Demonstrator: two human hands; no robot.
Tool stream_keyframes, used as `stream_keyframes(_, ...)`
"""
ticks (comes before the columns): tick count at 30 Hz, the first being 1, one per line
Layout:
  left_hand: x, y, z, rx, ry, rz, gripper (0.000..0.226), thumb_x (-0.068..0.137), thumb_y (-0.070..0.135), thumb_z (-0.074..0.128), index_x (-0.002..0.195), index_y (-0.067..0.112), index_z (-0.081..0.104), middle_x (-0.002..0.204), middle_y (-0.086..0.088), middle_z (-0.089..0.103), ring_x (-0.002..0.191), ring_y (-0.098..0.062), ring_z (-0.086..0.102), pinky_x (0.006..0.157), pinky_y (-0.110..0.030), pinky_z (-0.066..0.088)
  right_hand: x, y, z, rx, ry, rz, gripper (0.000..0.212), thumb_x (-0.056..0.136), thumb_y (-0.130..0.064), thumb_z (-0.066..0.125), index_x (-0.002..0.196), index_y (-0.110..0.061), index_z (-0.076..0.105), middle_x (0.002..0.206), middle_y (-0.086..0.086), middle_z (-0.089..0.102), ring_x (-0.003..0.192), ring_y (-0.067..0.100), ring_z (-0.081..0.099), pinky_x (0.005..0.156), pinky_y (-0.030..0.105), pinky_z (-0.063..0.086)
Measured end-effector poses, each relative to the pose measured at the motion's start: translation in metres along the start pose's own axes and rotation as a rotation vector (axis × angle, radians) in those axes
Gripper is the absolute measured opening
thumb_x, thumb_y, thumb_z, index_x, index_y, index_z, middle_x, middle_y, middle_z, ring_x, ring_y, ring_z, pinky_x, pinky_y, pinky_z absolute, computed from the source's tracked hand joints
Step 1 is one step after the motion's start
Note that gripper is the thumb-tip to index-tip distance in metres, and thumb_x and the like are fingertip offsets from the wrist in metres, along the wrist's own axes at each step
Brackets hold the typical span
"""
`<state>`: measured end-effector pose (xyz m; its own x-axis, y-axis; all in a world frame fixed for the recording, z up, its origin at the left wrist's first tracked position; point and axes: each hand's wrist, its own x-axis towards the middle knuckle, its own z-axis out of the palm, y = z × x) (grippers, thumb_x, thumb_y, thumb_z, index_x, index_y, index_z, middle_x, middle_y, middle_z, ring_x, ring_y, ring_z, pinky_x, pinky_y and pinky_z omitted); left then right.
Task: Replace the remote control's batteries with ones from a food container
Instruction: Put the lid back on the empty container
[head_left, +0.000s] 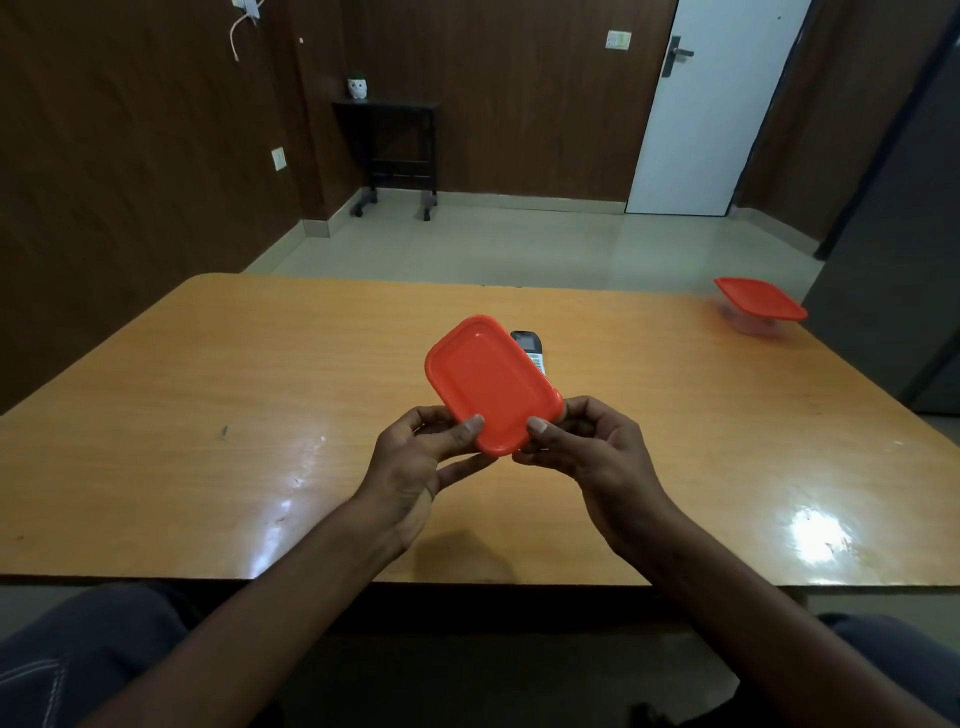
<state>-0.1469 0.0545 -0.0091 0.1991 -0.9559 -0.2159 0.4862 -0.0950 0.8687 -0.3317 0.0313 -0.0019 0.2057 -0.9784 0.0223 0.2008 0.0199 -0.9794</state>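
I hold a small food container with an orange lid (488, 382) above the middle of the wooden table (208, 374), tilted with the lid facing me. My left hand (421, 457) grips its near left corner, thumb on the lid. On the near right corner sits my right hand (587, 447), thumb also on the lid. The lid is on, so whatever is inside stays hidden. Behind the container lies the remote control (530, 349), dark-topped with a screen, mostly covered by the container.
A second clear container with an orange lid (759, 304) stands at the table's far right corner. A dark cabinet (893, 291) rises right of the table. Across the tiled floor are a small black side table (395, 150) and a white door (711, 114).
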Motion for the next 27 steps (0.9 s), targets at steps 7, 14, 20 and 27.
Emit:
stream_keyframes(7, 0.016, 0.03, -0.031, 0.265, 0.05, 0.195, 0.018, 0.088, 0.02, 0.073, 0.104, 0.011, 0.071, 0.087, -0.002, 0.074, 0.079, -0.02, 0.069, 0.065, -0.031, 0.059, 0.008, -0.012, -0.012, -0.194, -0.084, 0.05, 0.022, 0.088, -0.001, 0.07, 0.106, -0.003, 0.058, 0.095, 0.018, 0.067, 0.085, 0.029, 0.072, 0.069, 0.039, 0.062)
stream_keyframes(14, 0.015, 0.025, -0.038, 0.421, -0.042, 0.226, 0.011, 0.091, 0.015, 0.069, 0.102, 0.014, 0.069, 0.085, -0.006, 0.068, 0.07, -0.013, 0.067, 0.058, -0.027, 0.057, 0.008, -0.006, -0.014, -0.232, -0.003, 0.01, 0.019, 0.089, -0.009, 0.072, 0.108, -0.008, 0.067, 0.095, 0.013, 0.071, 0.082, 0.019, 0.072, 0.064, 0.032, 0.06)
stream_keyframes(20, 0.017, 0.025, -0.039, 0.502, -0.039, 0.306, 0.005, 0.094, 0.013, 0.067, 0.097, 0.016, 0.068, 0.084, -0.005, 0.068, 0.066, -0.009, 0.063, 0.056, -0.023, 0.053, 0.011, 0.0, -0.012, -0.232, -0.008, -0.005, 0.016, 0.087, -0.003, 0.072, 0.102, -0.001, 0.068, 0.087, 0.012, 0.07, 0.076, 0.022, 0.071, 0.067, 0.035, 0.061)
stream_keyframes(27, 0.013, 0.03, -0.062, 0.388, 0.094, 0.298, 0.017, 0.084, 0.011, 0.078, 0.1, 0.015, 0.076, 0.091, -0.009, 0.072, 0.082, -0.014, 0.067, 0.074, -0.028, 0.056, 0.013, 0.008, 0.008, -0.338, -0.098, 0.134, 0.015, 0.085, -0.003, 0.075, 0.096, 0.005, 0.068, 0.077, 0.026, 0.071, 0.067, 0.037, 0.07, 0.063, 0.046, 0.063)
